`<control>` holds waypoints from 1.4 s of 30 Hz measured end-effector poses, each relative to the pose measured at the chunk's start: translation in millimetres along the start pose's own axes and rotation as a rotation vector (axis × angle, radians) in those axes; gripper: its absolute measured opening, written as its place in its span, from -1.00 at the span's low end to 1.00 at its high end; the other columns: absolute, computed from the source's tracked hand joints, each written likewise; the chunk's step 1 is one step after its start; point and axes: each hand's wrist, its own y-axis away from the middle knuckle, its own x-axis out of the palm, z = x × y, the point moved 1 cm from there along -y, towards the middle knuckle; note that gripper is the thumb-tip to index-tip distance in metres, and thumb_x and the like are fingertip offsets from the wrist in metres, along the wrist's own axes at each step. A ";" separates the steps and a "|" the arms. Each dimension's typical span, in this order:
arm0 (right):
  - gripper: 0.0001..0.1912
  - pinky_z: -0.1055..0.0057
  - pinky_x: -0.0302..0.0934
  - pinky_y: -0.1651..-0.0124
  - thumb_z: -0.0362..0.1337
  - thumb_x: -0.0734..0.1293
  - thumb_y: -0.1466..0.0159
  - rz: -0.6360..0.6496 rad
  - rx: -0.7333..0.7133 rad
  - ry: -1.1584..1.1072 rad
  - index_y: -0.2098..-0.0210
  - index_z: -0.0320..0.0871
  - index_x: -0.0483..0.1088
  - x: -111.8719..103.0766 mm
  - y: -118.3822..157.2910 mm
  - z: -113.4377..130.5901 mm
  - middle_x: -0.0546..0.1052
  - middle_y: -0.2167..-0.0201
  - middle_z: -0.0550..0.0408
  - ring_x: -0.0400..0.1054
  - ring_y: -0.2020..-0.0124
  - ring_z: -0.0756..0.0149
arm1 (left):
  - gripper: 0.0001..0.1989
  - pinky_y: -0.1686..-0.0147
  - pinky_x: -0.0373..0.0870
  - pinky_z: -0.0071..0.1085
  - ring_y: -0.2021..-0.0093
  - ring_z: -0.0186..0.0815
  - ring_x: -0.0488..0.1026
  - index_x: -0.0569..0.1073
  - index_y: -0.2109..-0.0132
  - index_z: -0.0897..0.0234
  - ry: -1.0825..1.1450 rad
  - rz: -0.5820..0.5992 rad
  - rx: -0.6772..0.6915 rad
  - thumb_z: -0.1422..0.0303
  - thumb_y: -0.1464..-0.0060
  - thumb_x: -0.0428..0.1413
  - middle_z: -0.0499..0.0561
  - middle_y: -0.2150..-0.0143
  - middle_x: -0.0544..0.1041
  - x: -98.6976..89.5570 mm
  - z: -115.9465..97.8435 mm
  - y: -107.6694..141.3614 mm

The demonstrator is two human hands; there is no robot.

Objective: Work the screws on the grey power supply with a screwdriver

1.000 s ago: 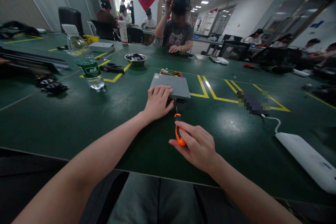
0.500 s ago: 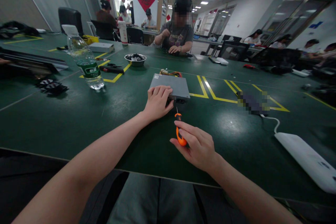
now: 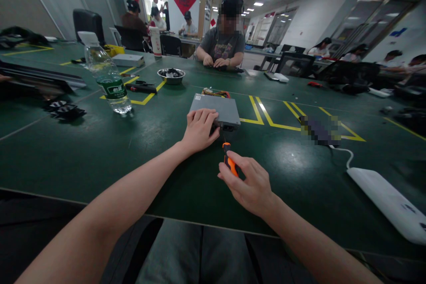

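A grey metal power supply unit (image 3: 228,108) lies flat on the green table, its coloured wires (image 3: 216,93) at the far side. My left hand (image 3: 199,128) rests over its near left corner, fingers on top and thumb down at the front face, gripping it. In my right hand (image 3: 251,182) is an orange and black screwdriver (image 3: 229,159), held between thumb and fingers. Its shaft points away from me at the unit's near face, beside the socket. Whether the tip sits in a screw is too small to tell.
Left of the unit stands a water bottle (image 3: 113,84). Behind are a metal bowl (image 3: 171,76) of small parts and a black tool (image 3: 141,88). A white power bank (image 3: 388,204) with a cable lies right. Across the table sits a person (image 3: 221,44).
My right fingers have shifted round the screwdriver handle, which has turned and tilted slightly. My left hand and the power supply stay put. The person opposite has lowered a hand.
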 end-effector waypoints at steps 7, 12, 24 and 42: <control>-0.72 0.36 0.29 0.23 -0.47 0.23 -0.14 0.066 0.007 0.002 0.17 -0.09 0.33 2.7 2.0 0.7 0.34 0.07 -0.11 0.31 0.16 0.25 | -0.66 -0.02 -0.01 -0.15 -0.07 -0.13 0.19 0.26 0.00 0.23 0.001 0.006 0.000 0.31 -0.06 0.00 0.09 -0.06 0.35 -0.1 -0.2 -0.2; -0.76 0.42 0.28 0.30 -0.42 0.28 -0.15 -0.053 0.057 0.123 0.17 -0.12 0.28 1.2 2.0 -6.1 0.38 0.24 -0.04 0.33 0.28 0.33 | -0.66 -0.02 -0.01 -0.16 -0.06 -0.13 0.20 0.26 0.01 0.25 -0.004 0.001 0.002 0.31 -0.05 0.01 0.08 -0.05 0.35 0.4 0.4 -0.1; -0.80 0.39 0.25 0.32 -0.37 0.29 -0.16 -0.024 0.061 0.113 0.19 -0.16 0.28 -2.5 0.0 -5.3 0.40 0.20 -0.15 0.34 0.29 0.28 | -0.66 -0.02 -0.01 -0.16 -0.07 -0.13 0.19 0.26 0.00 0.25 -0.003 0.001 0.001 0.31 -0.05 0.00 0.08 -0.05 0.35 0.0 -0.4 0.0; -0.77 0.47 0.26 0.35 -0.43 0.28 -0.16 -0.024 0.143 0.088 0.19 -0.16 0.21 2.5 4.8 -8.2 0.43 0.16 -0.13 0.38 0.32 0.36 | -0.67 -0.02 -0.01 -0.17 -0.06 -0.15 0.20 0.26 0.01 0.24 -0.016 -0.007 -0.002 0.29 -0.06 0.01 0.07 -0.05 0.36 0.6 -0.6 -0.6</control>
